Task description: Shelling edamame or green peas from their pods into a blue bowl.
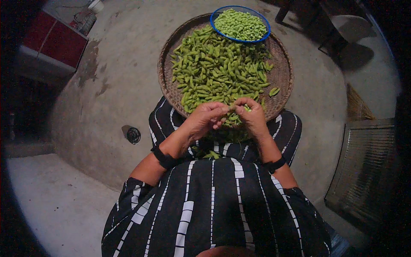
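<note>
A round woven bamboo tray (281, 69) rests on my lap, heaped with green soybean pods (221, 69). At its far rim sits a blue-edged plastic basket (268, 29) full of shelled green beans (240, 24). Over the near side of the tray, the fingertips of my left hand (207, 117) and my right hand (253, 117) meet on a small pod (231, 108). Fingers partly cover this pod. Some pale green beans show beside my right thumb. Apart from the heap, a single pod (274, 91) lies toward the tray's right side.
Green pod scraps (212, 155) lie on my lap below the tray. A red-topped cabinet (53, 38) stands left on the concrete floor (128, 64), with a black round object (133, 135) nearer me. To the right are a straw broom (359, 104) and a ribbed panel (366, 160).
</note>
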Demonstrator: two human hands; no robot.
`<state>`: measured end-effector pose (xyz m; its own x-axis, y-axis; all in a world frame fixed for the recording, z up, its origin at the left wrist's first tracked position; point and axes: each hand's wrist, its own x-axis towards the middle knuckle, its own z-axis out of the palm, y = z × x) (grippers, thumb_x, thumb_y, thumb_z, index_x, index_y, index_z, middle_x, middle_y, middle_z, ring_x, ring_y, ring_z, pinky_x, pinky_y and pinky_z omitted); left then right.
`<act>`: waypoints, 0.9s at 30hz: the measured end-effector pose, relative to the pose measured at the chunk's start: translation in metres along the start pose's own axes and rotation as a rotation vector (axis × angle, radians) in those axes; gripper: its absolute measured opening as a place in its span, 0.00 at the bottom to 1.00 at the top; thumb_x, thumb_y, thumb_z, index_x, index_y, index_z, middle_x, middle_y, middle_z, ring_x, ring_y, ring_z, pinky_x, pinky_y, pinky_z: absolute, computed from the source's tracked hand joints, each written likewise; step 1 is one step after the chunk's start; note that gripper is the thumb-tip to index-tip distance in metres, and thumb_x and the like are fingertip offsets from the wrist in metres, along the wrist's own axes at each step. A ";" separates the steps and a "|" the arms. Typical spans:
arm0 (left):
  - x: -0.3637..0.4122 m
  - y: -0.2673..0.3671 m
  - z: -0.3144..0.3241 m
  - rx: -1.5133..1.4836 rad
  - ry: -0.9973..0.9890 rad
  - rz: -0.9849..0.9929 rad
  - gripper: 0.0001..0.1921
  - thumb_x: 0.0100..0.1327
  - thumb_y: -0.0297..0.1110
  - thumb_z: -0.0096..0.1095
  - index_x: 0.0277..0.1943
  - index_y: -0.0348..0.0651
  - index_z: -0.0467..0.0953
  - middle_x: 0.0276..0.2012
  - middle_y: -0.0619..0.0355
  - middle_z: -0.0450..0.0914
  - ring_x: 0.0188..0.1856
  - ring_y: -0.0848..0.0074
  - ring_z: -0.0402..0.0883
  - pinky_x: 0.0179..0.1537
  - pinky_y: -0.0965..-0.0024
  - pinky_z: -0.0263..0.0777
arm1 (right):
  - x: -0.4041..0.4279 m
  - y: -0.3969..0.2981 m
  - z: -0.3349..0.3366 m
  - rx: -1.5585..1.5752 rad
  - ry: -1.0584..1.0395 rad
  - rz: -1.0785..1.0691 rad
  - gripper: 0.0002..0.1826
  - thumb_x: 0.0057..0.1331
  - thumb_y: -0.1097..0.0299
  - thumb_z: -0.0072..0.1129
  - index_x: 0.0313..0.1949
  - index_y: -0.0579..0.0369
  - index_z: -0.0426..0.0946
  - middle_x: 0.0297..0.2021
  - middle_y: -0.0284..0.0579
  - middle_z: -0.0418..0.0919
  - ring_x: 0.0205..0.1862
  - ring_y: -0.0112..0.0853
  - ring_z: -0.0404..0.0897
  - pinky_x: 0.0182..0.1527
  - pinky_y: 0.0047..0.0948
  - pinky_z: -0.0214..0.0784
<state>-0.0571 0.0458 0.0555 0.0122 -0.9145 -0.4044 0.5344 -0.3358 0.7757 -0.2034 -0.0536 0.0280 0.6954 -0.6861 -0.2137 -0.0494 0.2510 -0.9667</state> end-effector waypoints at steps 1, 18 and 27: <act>0.000 0.001 0.001 0.001 -0.008 0.004 0.09 0.57 0.37 0.53 0.34 0.42 0.70 0.20 0.68 0.65 0.19 0.87 0.61 0.19 0.84 0.55 | 0.001 0.002 -0.001 -0.004 0.005 -0.006 0.10 0.52 0.64 0.59 0.30 0.56 0.74 0.26 0.31 0.72 0.28 0.19 0.68 0.32 0.19 0.62; -0.004 0.000 0.013 0.403 0.303 0.354 0.11 0.55 0.30 0.57 0.40 0.35 0.72 0.27 0.64 0.74 0.26 0.87 0.69 0.27 0.83 0.63 | -0.004 -0.003 0.009 -0.035 0.100 -0.117 0.08 0.52 0.68 0.57 0.29 0.59 0.74 0.26 0.33 0.73 0.30 0.21 0.69 0.37 0.20 0.62; -0.001 0.009 0.013 1.094 0.375 1.071 0.11 0.45 0.21 0.59 0.35 0.38 0.74 0.32 0.53 0.74 0.33 0.68 0.74 0.34 0.72 0.67 | -0.003 -0.002 0.004 -0.009 -0.068 -0.014 0.12 0.56 0.60 0.49 0.30 0.57 0.71 0.22 0.32 0.68 0.23 0.17 0.63 0.26 0.16 0.55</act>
<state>-0.0631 0.0408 0.0695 0.2578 -0.7751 0.5768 -0.7025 0.2595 0.6627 -0.2027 -0.0497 0.0308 0.7429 -0.6416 -0.1909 -0.0461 0.2354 -0.9708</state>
